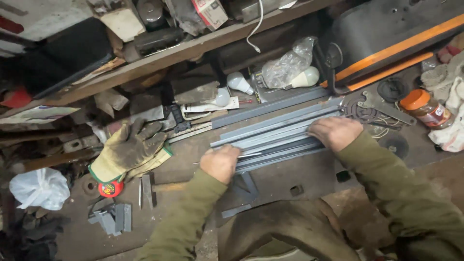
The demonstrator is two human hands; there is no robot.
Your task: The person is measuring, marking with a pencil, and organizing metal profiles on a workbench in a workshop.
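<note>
Gripping grey metal bars [278, 133] (bundled) under both hands' fingers [325, 131].

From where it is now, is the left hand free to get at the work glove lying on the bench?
Probably yes. The left hand rests on the near end of the grey metal bars, and the glove lies just to its left with only open bench between them.
</note>
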